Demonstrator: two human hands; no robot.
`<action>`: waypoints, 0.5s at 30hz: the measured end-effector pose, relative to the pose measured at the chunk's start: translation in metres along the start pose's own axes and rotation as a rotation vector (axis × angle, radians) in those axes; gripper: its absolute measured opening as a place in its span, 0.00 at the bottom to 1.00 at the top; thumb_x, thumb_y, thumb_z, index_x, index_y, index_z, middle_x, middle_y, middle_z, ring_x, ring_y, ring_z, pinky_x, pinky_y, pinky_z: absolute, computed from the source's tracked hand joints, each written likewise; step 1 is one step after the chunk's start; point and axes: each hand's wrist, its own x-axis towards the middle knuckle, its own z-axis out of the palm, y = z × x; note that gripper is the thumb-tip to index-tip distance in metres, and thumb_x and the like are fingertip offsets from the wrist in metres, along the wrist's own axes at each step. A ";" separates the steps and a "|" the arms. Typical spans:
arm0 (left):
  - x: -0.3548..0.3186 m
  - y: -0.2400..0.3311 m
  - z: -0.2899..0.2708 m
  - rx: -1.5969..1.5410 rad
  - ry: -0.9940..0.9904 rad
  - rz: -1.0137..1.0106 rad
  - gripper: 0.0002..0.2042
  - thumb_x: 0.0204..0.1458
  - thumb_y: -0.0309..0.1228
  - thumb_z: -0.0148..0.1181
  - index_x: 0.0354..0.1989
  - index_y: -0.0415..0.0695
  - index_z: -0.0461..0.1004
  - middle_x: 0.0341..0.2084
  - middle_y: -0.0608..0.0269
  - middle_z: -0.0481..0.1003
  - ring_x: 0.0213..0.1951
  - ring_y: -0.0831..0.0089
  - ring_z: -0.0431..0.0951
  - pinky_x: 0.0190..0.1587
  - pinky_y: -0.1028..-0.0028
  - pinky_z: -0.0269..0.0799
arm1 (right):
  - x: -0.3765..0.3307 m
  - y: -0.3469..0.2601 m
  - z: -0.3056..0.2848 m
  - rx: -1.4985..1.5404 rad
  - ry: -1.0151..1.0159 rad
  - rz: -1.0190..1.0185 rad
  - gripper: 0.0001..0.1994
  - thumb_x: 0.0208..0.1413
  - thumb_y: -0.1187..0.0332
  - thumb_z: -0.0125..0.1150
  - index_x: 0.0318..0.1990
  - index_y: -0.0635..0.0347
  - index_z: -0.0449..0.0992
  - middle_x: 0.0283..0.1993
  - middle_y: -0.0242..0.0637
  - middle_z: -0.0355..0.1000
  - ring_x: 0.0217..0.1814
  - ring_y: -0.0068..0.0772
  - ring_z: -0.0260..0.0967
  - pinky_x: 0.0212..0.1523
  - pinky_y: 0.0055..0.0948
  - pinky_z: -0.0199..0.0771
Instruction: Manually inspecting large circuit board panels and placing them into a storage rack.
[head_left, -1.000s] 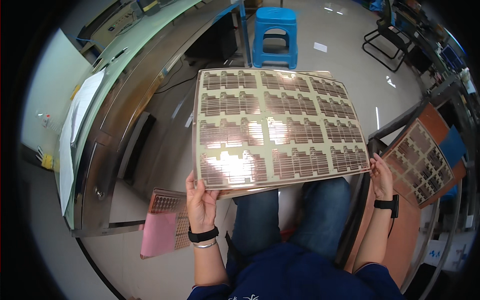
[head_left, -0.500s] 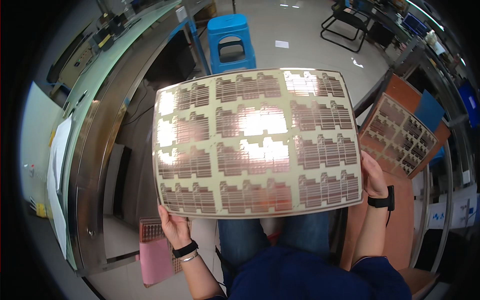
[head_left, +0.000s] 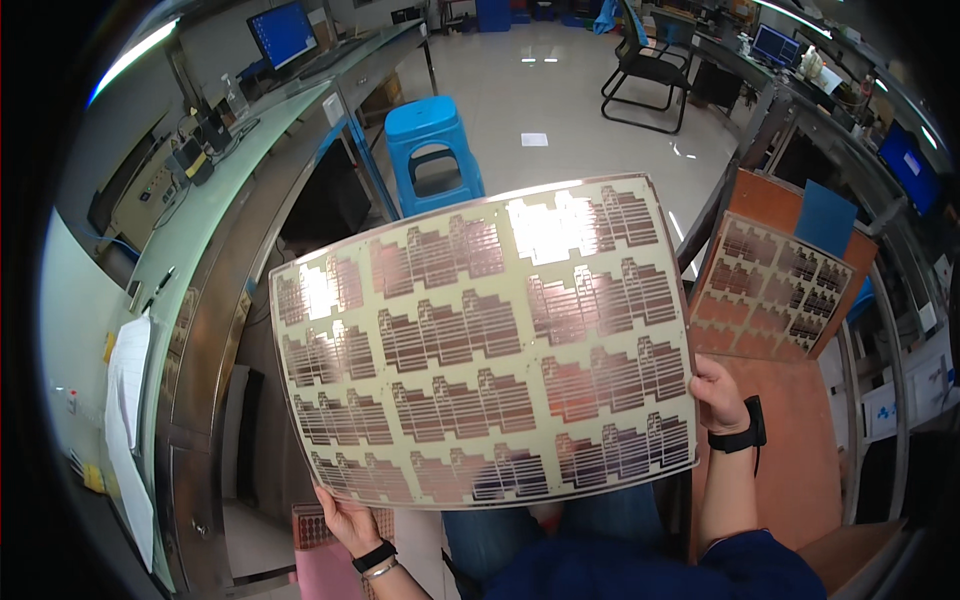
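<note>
Workbench [head_left: 205,205], pale-topped and long, is taken as the landmark. Well to its right a black chair [head_left: 645,75] is seen; closer on that side a blue stool [head_left: 425,128] is placed. To the right of the workbench a patterned board [head_left: 470,345] is held up, tilted, with its printed face exposed. Farthest right of the workbench a second board [head_left: 775,280] is propped. The patterned board is grasped at its lower left corner by the left hand [head_left: 345,522], on the workbench side, and at its right edge by the right hand [head_left: 720,395].

The step in hand is judged to be a two-handed hold; for any shift, both edges would need to be supported together, lest the board be bent.

The back of the patterned board is hidden; whether several sheets are held cannot be told. A pink sheet [head_left: 322,572], right of the workbench, is cut off below. Glare is thrown over some printed lines, and fingers are partly concealed.
</note>
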 end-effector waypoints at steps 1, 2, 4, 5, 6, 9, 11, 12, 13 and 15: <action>0.000 0.000 -0.001 -0.003 -0.012 0.002 0.16 0.60 0.30 0.43 0.55 0.38 0.62 0.54 0.54 0.65 0.56 0.64 0.65 0.61 0.62 0.59 | -0.001 0.000 0.000 0.024 -0.011 0.004 0.26 0.52 0.62 0.59 0.54 0.72 0.64 0.51 0.42 0.69 0.51 0.31 0.67 0.51 0.29 0.67; 0.000 0.000 -0.002 -0.007 -0.009 0.004 0.16 0.60 0.30 0.43 0.55 0.38 0.62 0.54 0.54 0.65 0.56 0.64 0.65 0.61 0.62 0.59 | 0.000 0.000 0.001 0.046 -0.008 0.002 0.25 0.52 0.62 0.59 0.53 0.72 0.65 0.50 0.42 0.69 0.51 0.32 0.68 0.51 0.29 0.67; 0.000 -0.001 0.001 -0.018 -0.005 -0.001 0.16 0.60 0.30 0.42 0.55 0.38 0.62 0.55 0.54 0.65 0.56 0.64 0.65 0.61 0.60 0.58 | -0.002 0.001 -0.002 0.051 -0.022 -0.009 0.25 0.52 0.62 0.58 0.53 0.72 0.65 0.51 0.42 0.69 0.51 0.32 0.67 0.51 0.29 0.67; 0.000 -0.001 0.002 -0.021 -0.016 0.002 0.16 0.60 0.30 0.42 0.55 0.38 0.62 0.55 0.54 0.65 0.56 0.64 0.65 0.61 0.60 0.58 | -0.002 0.001 -0.004 0.057 -0.035 -0.009 0.25 0.52 0.62 0.58 0.53 0.72 0.65 0.51 0.42 0.69 0.51 0.32 0.67 0.51 0.28 0.67; -0.001 -0.001 0.006 -0.019 -0.039 -0.009 0.16 0.60 0.30 0.42 0.55 0.38 0.62 0.54 0.54 0.65 0.56 0.64 0.64 0.61 0.60 0.58 | -0.003 0.001 -0.003 0.079 -0.072 -0.033 0.23 0.55 0.64 0.56 0.53 0.74 0.65 0.49 0.42 0.69 0.51 0.31 0.67 0.52 0.28 0.65; 0.000 -0.003 0.014 -0.011 -0.059 -0.018 0.17 0.60 0.31 0.43 0.55 0.38 0.63 0.55 0.55 0.65 0.56 0.64 0.64 0.61 0.60 0.57 | -0.008 0.003 -0.008 0.070 -0.078 -0.030 0.22 0.55 0.64 0.56 0.52 0.74 0.65 0.49 0.42 0.69 0.50 0.31 0.67 0.52 0.29 0.66; 0.002 -0.005 0.015 -0.014 0.005 -0.007 0.17 0.60 0.33 0.44 0.55 0.39 0.63 0.54 0.56 0.66 0.56 0.64 0.65 0.61 0.60 0.58 | -0.011 0.007 -0.011 0.076 -0.079 -0.061 0.20 0.55 0.67 0.55 0.51 0.72 0.66 0.48 0.42 0.70 0.49 0.31 0.68 0.50 0.28 0.67; 0.002 -0.004 0.019 -0.008 0.009 -0.014 0.18 0.59 0.35 0.46 0.55 0.40 0.63 0.54 0.55 0.66 0.55 0.64 0.65 0.60 0.60 0.59 | -0.011 0.007 -0.008 0.102 -0.048 -0.037 0.18 0.56 0.69 0.54 0.51 0.72 0.66 0.47 0.42 0.70 0.49 0.30 0.68 0.50 0.28 0.67; 0.001 -0.006 0.034 -0.019 -0.006 -0.027 0.18 0.59 0.35 0.46 0.55 0.40 0.63 0.54 0.55 0.66 0.55 0.64 0.65 0.60 0.60 0.59 | -0.011 0.007 -0.005 0.124 -0.013 -0.014 0.17 0.56 0.70 0.54 0.51 0.71 0.66 0.47 0.42 0.70 0.49 0.30 0.68 0.49 0.28 0.68; -0.002 -0.008 0.064 0.039 0.335 0.031 0.19 0.59 0.36 0.47 0.56 0.40 0.62 0.54 0.55 0.65 0.54 0.65 0.66 0.60 0.61 0.59 | -0.005 0.022 -0.001 0.229 0.052 -0.025 0.17 0.57 0.72 0.52 0.53 0.71 0.64 0.50 0.43 0.69 0.49 0.31 0.68 0.50 0.29 0.68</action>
